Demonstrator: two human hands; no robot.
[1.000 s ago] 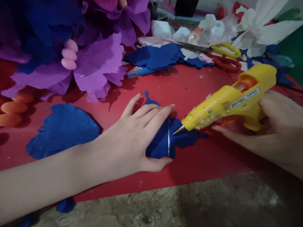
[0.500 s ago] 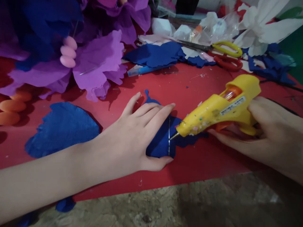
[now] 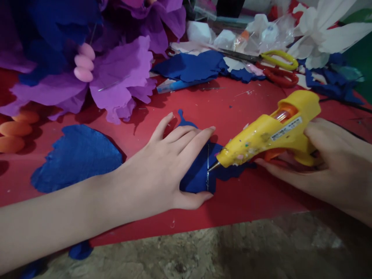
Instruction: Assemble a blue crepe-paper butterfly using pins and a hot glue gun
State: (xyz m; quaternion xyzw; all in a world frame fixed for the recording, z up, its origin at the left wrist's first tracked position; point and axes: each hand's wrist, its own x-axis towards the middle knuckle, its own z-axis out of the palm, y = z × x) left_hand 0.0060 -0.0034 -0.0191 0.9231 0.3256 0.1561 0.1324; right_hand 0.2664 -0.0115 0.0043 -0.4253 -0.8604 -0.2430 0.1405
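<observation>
My left hand (image 3: 162, 170) lies flat with its fingers stretched out, pressing down a blue crepe paper petal (image 3: 199, 176) on the red sheet (image 3: 250, 197). A thin wire (image 3: 207, 166) runs down the petal's middle. My right hand (image 3: 328, 162) grips a yellow hot glue gun (image 3: 270, 133). Its metal nozzle (image 3: 214, 166) touches the wire on the petal, just right of my left fingertips.
A second blue petal (image 3: 77, 157) lies to the left. Purple and blue paper flowers (image 3: 116, 73) crowd the back left, beside orange foam ovals (image 3: 13, 135). Yellow-handled scissors (image 3: 276, 60), red-handled scissors (image 3: 280, 77), a blue pen (image 3: 180, 86), blue scraps and a white flower (image 3: 322, 35) lie behind.
My right hand moved the glue gun left and down until the nozzle reached the wire on the petal. My left hand has stayed in place.
</observation>
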